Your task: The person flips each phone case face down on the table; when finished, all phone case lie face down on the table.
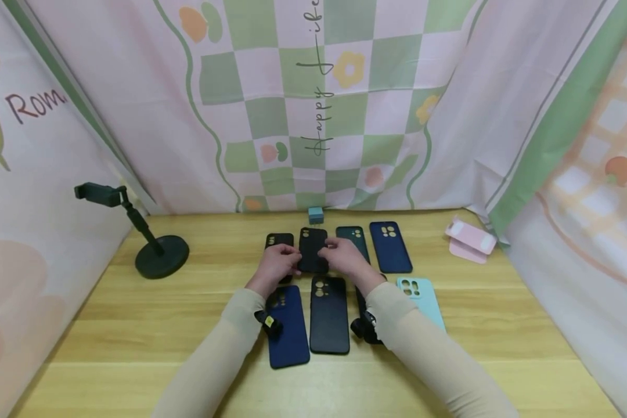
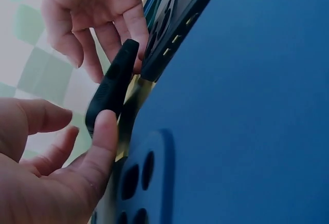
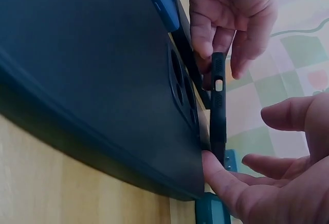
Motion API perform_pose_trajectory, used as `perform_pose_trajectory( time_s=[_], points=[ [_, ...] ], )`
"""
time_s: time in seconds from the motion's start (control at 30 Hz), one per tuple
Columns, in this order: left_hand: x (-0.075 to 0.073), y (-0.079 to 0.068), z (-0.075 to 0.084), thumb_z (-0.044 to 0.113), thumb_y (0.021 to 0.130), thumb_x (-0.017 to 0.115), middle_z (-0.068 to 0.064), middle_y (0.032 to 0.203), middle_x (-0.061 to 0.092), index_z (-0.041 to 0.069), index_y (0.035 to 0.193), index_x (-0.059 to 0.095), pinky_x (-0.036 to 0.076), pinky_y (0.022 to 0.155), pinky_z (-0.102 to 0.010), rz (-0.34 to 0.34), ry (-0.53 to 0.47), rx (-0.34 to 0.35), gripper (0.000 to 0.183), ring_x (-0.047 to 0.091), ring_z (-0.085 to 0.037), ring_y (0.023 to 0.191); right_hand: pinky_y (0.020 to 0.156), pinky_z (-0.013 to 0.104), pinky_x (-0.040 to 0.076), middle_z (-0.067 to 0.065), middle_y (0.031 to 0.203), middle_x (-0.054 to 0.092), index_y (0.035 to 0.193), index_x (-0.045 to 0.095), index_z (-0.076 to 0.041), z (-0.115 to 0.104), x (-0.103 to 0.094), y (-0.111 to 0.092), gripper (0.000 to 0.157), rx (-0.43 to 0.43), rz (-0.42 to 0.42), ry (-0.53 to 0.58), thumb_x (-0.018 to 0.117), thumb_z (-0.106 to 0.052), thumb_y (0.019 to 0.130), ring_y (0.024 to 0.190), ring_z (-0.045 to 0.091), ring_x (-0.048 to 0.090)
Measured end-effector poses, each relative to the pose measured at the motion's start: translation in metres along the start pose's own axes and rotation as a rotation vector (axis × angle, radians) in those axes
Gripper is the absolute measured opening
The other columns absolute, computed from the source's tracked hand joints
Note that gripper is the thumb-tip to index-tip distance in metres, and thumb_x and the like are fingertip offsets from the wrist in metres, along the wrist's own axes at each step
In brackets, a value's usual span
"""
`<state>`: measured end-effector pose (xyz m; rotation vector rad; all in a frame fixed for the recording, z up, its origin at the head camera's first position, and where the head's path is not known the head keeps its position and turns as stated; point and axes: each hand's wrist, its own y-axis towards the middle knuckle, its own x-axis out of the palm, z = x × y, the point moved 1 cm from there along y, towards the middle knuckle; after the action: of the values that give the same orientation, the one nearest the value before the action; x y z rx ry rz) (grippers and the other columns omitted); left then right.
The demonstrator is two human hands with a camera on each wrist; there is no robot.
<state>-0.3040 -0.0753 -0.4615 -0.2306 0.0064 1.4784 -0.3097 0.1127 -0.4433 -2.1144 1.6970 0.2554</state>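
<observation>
A small black phone case (image 1: 313, 251) lies between the two hands near the back of the table. My left hand (image 1: 276, 268) touches its left edge, the thumb against the case in the left wrist view and the other fingers spread away from it. On the opposite edge, my right hand (image 1: 347, 259) has a fingertip at the rim, its other fingers apart. Beside the left hand is another black case (image 1: 280, 238), partly covered by that hand. A dark green case (image 1: 351, 233) sits behind the right hand, which hides part of it.
Nearer the front lie a navy case (image 1: 291, 342), a larger black case (image 1: 329, 325) and a light turquoise case (image 1: 425, 299). A blue case (image 1: 392, 249) is at back right. Around them stand a phone stand (image 1: 162, 255), a small teal box (image 1: 316, 215) and a pink holder (image 1: 470, 239).
</observation>
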Motion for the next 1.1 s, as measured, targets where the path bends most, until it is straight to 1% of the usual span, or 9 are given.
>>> perform_pose_trajectory(
  time_s=[0.17,0.37,0.53,0.6,0.7,0.8,0.9,1.03,1.1],
  points=[
    [0.0,-0.004,0.005,0.016,0.097,0.058,-0.022,0.094,0.064,-0.004,0.115,0.065,0.058,0.067,-0.037,-0.009,0.087,0.016,0.027,0.067,-0.026,0.07,0.087,0.04,0.053,0.016,0.137,0.054,0.146,0.042,-0.004,0.001,-0.005,-0.002,0.055,0.006,-0.009,0.04,0.058,-0.021,0.097,0.11,0.03,0.063],
    [0.005,-0.006,0.014,0.02,0.096,0.056,-0.021,0.105,0.065,-0.003,0.115,0.064,0.057,0.072,-0.04,-0.025,0.121,0.013,0.031,0.068,-0.031,0.083,0.083,0.042,0.053,0.016,0.127,0.06,0.144,0.044,-0.002,0.005,-0.014,-0.002,0.051,-0.006,-0.002,0.097,0.058,-0.021,0.098,0.105,0.031,0.062],
    [0.019,-0.008,0.025,0.018,0.095,0.055,-0.022,0.111,0.063,-0.005,0.112,0.064,0.057,0.073,-0.039,-0.065,0.16,0.053,0.03,0.066,-0.034,0.091,0.087,0.044,0.053,0.02,0.126,0.057,0.138,0.049,0.002,0.008,-0.027,-0.002,0.044,-0.037,0.059,0.179,0.054,-0.018,0.099,0.109,0.037,0.058],
    [0.026,-0.008,0.028,0.017,0.095,0.055,-0.021,0.109,0.064,-0.004,0.111,0.065,0.057,0.072,-0.038,-0.08,0.18,0.07,0.028,0.066,-0.035,0.091,0.088,0.044,0.053,0.021,0.126,0.057,0.136,0.051,0.002,0.009,-0.033,-0.003,0.042,-0.04,0.094,0.191,0.053,-0.017,0.099,0.11,0.038,0.059],
    [0.038,-0.005,0.03,0.018,0.096,0.056,-0.016,0.105,0.065,-0.002,0.11,0.066,0.057,0.071,-0.037,-0.092,0.205,0.097,0.027,0.066,-0.03,0.088,0.089,0.042,0.052,0.019,0.125,0.056,0.134,0.052,0.002,0.012,-0.044,-0.006,0.041,-0.035,0.133,0.175,0.054,-0.019,0.098,0.111,0.036,0.059],
    [0.049,0.0,0.03,0.02,0.097,0.055,-0.01,0.102,0.065,-0.001,0.111,0.067,0.057,0.071,-0.035,-0.106,0.224,0.126,0.028,0.066,-0.024,0.083,0.091,0.044,0.051,0.018,0.127,0.056,0.134,0.052,0.001,0.017,-0.055,-0.009,0.041,-0.031,0.147,0.149,0.054,-0.02,0.099,0.112,0.036,0.059],
    [0.059,0.006,0.03,0.02,0.096,0.054,-0.011,0.097,0.067,0.001,0.109,0.067,0.057,0.069,-0.035,-0.123,0.247,0.148,0.026,0.068,-0.023,0.079,0.094,0.046,0.049,0.018,0.131,0.055,0.137,0.051,0.0,0.021,-0.065,-0.012,0.043,-0.031,0.148,0.114,0.054,-0.021,0.099,0.113,0.036,0.059],
    [0.069,0.012,0.031,0.021,0.095,0.056,-0.012,0.086,0.069,0.007,0.102,0.068,0.052,0.064,-0.034,-0.126,0.315,0.157,0.02,0.066,-0.023,0.072,0.09,0.043,0.049,0.017,0.134,0.054,0.139,0.05,-0.003,0.026,-0.072,-0.016,0.044,-0.021,0.167,0.05,0.054,-0.021,0.099,0.111,0.036,0.058],
    [0.074,0.014,0.031,0.022,0.094,0.057,-0.009,0.082,0.068,0.01,0.1,0.067,0.049,0.062,-0.033,-0.131,0.344,0.138,0.017,0.064,-0.021,0.069,0.089,0.042,0.048,0.016,0.136,0.054,0.141,0.049,-0.005,0.027,-0.074,-0.019,0.045,-0.018,0.173,0.019,0.053,-0.022,0.099,0.112,0.035,0.057]
  ],
)
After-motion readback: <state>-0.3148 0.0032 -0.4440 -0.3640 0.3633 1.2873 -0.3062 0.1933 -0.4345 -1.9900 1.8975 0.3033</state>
